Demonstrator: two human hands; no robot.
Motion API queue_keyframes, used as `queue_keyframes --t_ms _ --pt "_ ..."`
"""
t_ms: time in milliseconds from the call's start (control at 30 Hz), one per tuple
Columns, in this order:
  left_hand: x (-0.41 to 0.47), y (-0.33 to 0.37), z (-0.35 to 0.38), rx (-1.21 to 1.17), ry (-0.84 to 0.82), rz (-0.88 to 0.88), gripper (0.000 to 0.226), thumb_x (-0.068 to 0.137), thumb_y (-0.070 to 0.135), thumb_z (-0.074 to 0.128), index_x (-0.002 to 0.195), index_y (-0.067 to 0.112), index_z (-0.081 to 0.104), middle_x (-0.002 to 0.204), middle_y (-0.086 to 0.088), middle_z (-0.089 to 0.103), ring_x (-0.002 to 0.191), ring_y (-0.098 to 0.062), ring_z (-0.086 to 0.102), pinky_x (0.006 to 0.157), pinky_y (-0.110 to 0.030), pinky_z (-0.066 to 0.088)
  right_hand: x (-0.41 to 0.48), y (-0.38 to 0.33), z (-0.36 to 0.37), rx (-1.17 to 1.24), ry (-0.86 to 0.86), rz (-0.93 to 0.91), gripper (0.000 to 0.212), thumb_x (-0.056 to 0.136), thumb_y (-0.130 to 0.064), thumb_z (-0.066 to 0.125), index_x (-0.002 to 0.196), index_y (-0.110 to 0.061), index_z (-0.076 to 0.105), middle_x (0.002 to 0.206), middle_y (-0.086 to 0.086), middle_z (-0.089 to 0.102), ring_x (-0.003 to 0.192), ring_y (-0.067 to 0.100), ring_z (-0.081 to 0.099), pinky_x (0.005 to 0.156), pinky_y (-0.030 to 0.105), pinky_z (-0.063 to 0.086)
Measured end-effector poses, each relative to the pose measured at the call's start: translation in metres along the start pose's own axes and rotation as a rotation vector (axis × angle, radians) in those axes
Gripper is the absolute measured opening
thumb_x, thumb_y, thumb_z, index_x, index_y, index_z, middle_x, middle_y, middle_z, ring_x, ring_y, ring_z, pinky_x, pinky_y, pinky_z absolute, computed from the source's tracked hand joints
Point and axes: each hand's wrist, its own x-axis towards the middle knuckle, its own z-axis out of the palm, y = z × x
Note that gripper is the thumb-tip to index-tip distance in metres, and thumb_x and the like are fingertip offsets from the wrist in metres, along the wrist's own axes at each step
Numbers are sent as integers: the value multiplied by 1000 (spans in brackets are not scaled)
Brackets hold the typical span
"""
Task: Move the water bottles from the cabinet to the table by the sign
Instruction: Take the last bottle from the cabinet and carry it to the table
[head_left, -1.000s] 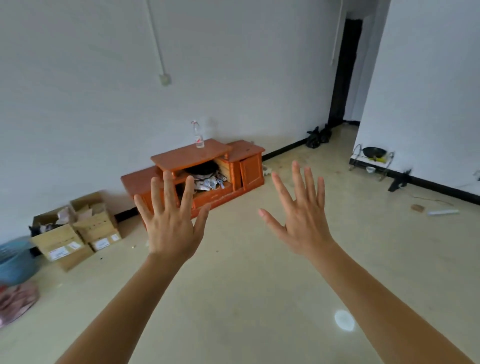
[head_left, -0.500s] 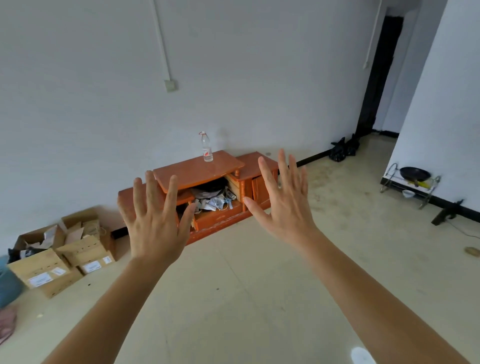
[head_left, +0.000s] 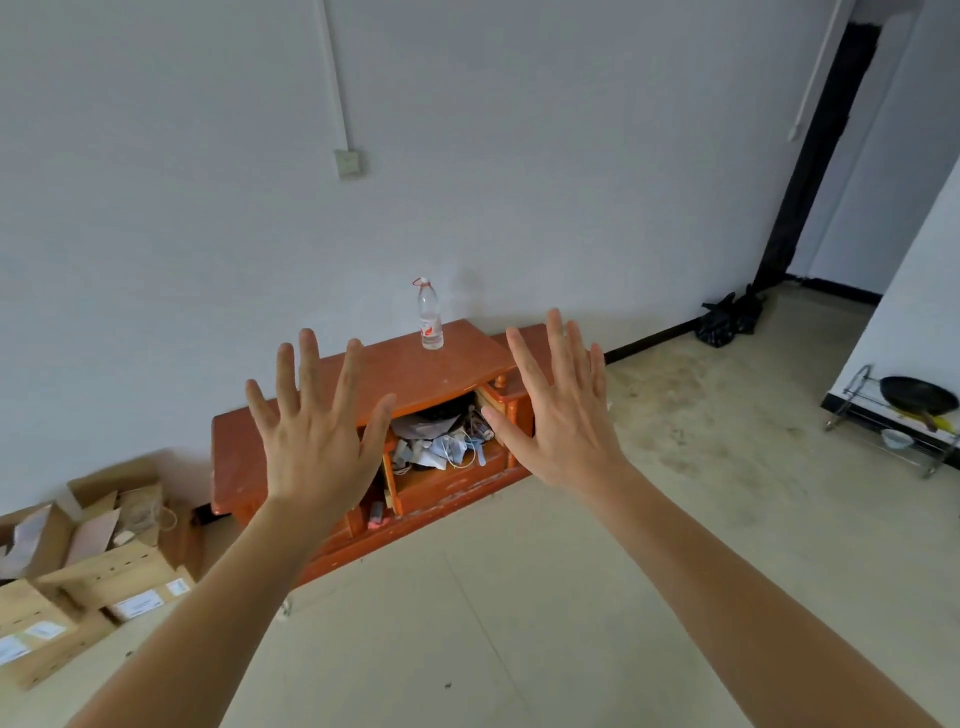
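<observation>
**One bottle on the cabinet, both hands free**

From my feed I see a single clear water bottle (head_left: 430, 317) with a red label. It stands upright on top of the low orange wooden cabinet (head_left: 447, 375), just above the centre of the frame and near the white wall (head_left: 571, 182). Below it, the cabinet's open middle compartment holds a jumble (head_left: 441, 444) that looks like papers and cords, though I can't make it out properly.

The left hand (head_left: 317, 441) and right hand (head_left: 563, 421) are raised in front of the cabinet with their backs to the camera. The fingers are spread and straight, grasping nothing and touching nothing. The bottle shows in the gap between the hands, higher in the frame.

At lower left, open cardboard boxes (head_left: 104, 561) sit on the floor (head_left: 519, 597) beside the cabinet. At the right edge a wire rack (head_left: 852, 410) carries a dark pan (head_left: 917, 395). At upper right, black bags (head_left: 727, 319) lie by a dark doorway (head_left: 821, 156).
</observation>
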Motion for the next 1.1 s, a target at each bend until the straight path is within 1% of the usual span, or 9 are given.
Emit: queue_keyframes --t_ms 200,300,533,700,800,900,967,1033,1100 --pt "123 -3 80 -31 -42 43 71 101 66 12 161 28 13 169 -16 3 156 -38 4 119 -68 10 96 42 73 -8 -25 70 86 98 -71 37 164 -32 -1 170 17 -9 157 36 -7 125 53 -3" --pt "184 -4 143 -24 -69 81 70 101 65 14 160 27 15 168 -17 6 155 -40 7 118 -68 12 152 76 128 3 -54 98 87 97 -71 39 163 -33 -3 170 17 -9 157 35 -8 125 52 -5" --pt "330 -5 283 44 -130 96 68 102 62 9 161 28 14 169 -15 4 155 -38 5 119 -69 11 281 163 263 53 -117 129 97 95 -72 45 161 -34 -15 167 15 -26 154 36 -21 124 60 -5" --pt "448 -7 361 111 -156 90 69 101 64 2 161 31 1 169 -13 -7 156 -36 -4 121 -67 4 404 217 336 44 -208 108 99 94 -74 42 158 -35 -24 162 15 -36 152 40 -25 122 59 -11" --pt "501 -18 405 147 -185 101 72 99 64 14 160 30 -5 169 -13 -10 156 -37 -6 121 -67 4 466 236 382 71 -306 123 105 93 -73 46 155 -35 -31 158 14 -43 150 40 -30 121 60 -12" --pt "540 -41 451 185 -211 115 77 98 62 29 161 27 1 169 -15 -7 155 -39 -1 119 -70 10 513 245 431 94 -408 117 109 92 -72 49 152 -36 -35 155 12 -49 148 39 -34 122 61 -12" --pt "569 -58 486 192 -240 93 79 97 63 28 161 27 1 169 -16 -7 155 -39 1 119 -70 12 548 252 471 93 -456 102 109 92 -72 49 152 -35 -35 153 11 -51 147 39 -36 122 60 -12" --pt "595 -71 518 199 -261 93 79 95 64 21 161 28 -4 168 -15 -10 155 -39 -3 119 -69 10 577 257 504 80 -480 97 109 92 -72 49 152 -35 -35 153 11 -51 147 39 -36 121 59 -14" --pt "624 -84 552 198 -293 102 81 96 65 22 160 29 -10 168 -14 -15 155 -38 -6 120 -68 8 605 260 539 79 -510 116 110 92 -72 50 152 -35 -35 153 11 -52 147 39 -36 120 58 -15"
